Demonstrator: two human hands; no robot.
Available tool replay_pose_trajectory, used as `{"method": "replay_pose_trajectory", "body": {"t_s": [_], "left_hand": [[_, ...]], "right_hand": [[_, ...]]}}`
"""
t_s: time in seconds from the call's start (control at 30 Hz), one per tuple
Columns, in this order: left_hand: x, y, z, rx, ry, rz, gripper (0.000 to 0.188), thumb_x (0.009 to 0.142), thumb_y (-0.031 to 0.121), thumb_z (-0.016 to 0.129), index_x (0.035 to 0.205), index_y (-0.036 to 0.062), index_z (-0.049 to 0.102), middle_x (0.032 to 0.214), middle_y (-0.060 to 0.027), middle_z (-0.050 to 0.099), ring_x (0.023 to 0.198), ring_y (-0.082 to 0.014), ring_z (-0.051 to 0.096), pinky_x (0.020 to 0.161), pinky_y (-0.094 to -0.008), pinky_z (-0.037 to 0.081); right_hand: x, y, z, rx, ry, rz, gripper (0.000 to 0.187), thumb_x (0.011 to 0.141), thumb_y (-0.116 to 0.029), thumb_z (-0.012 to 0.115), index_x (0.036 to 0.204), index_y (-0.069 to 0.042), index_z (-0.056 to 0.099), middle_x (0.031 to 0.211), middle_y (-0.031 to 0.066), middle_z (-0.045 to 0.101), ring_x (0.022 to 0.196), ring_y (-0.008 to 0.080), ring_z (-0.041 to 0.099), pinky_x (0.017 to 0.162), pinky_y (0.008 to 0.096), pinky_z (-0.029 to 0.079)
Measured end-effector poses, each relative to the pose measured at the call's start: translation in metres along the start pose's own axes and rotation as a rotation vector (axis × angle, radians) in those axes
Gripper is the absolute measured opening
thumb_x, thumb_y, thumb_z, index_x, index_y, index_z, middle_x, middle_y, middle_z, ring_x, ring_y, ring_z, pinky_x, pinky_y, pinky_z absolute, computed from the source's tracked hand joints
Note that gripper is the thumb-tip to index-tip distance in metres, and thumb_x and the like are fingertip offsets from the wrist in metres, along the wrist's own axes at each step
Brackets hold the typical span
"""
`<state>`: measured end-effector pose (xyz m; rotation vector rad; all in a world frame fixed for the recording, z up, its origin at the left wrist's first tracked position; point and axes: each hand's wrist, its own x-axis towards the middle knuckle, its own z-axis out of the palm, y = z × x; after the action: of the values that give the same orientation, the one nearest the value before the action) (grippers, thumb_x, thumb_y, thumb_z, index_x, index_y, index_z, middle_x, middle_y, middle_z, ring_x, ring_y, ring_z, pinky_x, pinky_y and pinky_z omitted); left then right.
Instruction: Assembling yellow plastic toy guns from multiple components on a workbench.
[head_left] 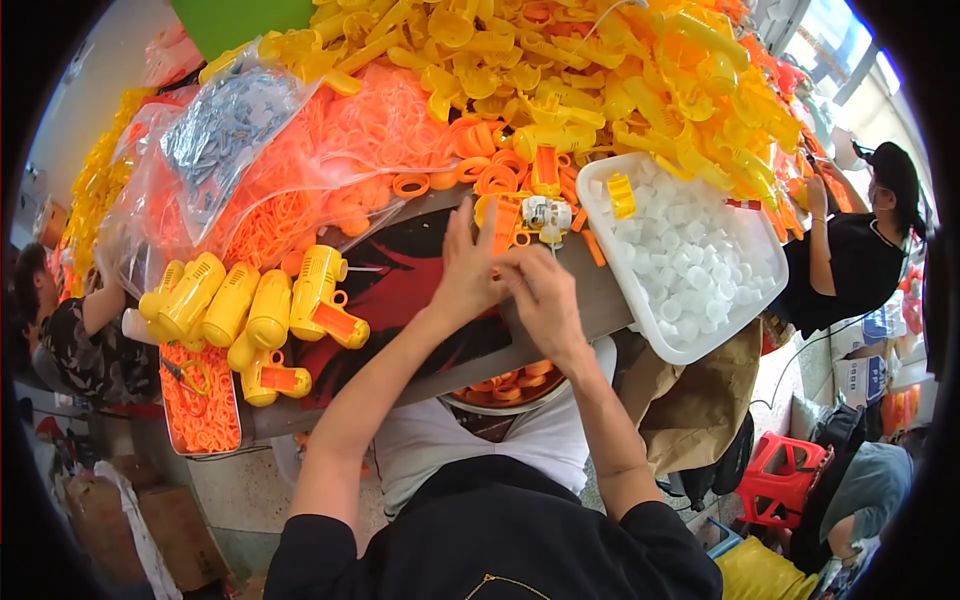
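Observation:
My left hand (468, 262) is over the middle of the table, its fingers stretched away from me and apart. Just past them lies a toy gun shell (508, 216) in yellow and orange, with a white mechanism (547, 216) at its right end. Close against the left hand is my right hand (543, 292), thumb and fingers pinched together. Whatever sits in that pinch is too small or hidden to name. A yellow toy gun body (545, 168) with an orange handle stands just beyond the shell.
Yellow shell parts (520, 75) are heaped at the back. Orange parts (380, 120) and a clear bag of grey pieces (235, 120) lie back left. Several yellow toy guns (268, 305) rest left, above a tray of orange rings (200, 420). A white tub (650, 345) holds translucent caps. People sit either side.

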<state>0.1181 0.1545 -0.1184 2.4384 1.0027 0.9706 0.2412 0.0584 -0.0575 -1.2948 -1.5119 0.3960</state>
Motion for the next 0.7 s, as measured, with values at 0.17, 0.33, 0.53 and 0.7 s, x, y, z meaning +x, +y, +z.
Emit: {"method": "replay_pose_trajectory", "body": {"t_s": [0.17, 0.33, 0.53, 0.7], "left_hand": [[0.011, 0.008, 0.019, -0.132, -0.006, 0.038, 0.092, 0.081, -0.005, 0.062, 0.160, 0.0086, 0.017, 0.161, -0.0294, 0.007, 0.145, -0.0526, 0.022, 0.117, -0.0599, 0.025], [-0.003, 0.017, -0.012, -0.223, -0.015, -0.002, 0.083, 0.081, -0.009, 0.055, 0.157, 0.0063, 0.026, 0.159, -0.0287, 0.016, 0.144, -0.0490, 0.026, 0.118, -0.0521, 0.028], [-0.073, 0.023, -0.072, -0.067, 0.009, -0.122, 0.070, 0.084, -0.008, 0.056, 0.151, 0.0048, 0.039, 0.157, -0.0249, 0.029, 0.144, -0.0474, 0.031, 0.119, -0.0470, 0.030], [-0.122, 0.033, -0.088, 0.120, -0.036, -0.219, 0.067, 0.084, -0.007, 0.059, 0.148, 0.0030, 0.043, 0.154, -0.0263, 0.033, 0.141, -0.0478, 0.034, 0.117, -0.0512, 0.031]], "right_hand": [[0.065, 0.027, -0.036, -0.242, 0.163, 0.044, 0.015, 0.092, -0.006, 0.066, 0.105, 0.001, 0.069, 0.096, 0.0158, 0.070, 0.082, 0.0248, 0.067, 0.073, 0.0329, 0.052], [0.141, 0.044, -0.031, -0.318, 0.173, 0.003, 0.016, 0.093, -0.011, 0.066, 0.104, 0.000, 0.069, 0.098, 0.0169, 0.070, 0.082, 0.0283, 0.067, 0.075, 0.0357, 0.052], [0.208, 0.072, 0.047, -0.341, -0.051, -0.072, 0.017, 0.090, -0.013, 0.063, 0.101, -0.001, 0.068, 0.100, 0.0202, 0.069, 0.095, 0.0381, 0.066, 0.082, 0.0440, 0.052], [0.249, 0.119, 0.079, -0.862, 0.147, -0.113, 0.018, 0.081, -0.005, 0.063, 0.097, -0.003, 0.067, 0.104, 0.0157, 0.066, 0.105, 0.0359, 0.060, 0.086, 0.0483, 0.051]]}}
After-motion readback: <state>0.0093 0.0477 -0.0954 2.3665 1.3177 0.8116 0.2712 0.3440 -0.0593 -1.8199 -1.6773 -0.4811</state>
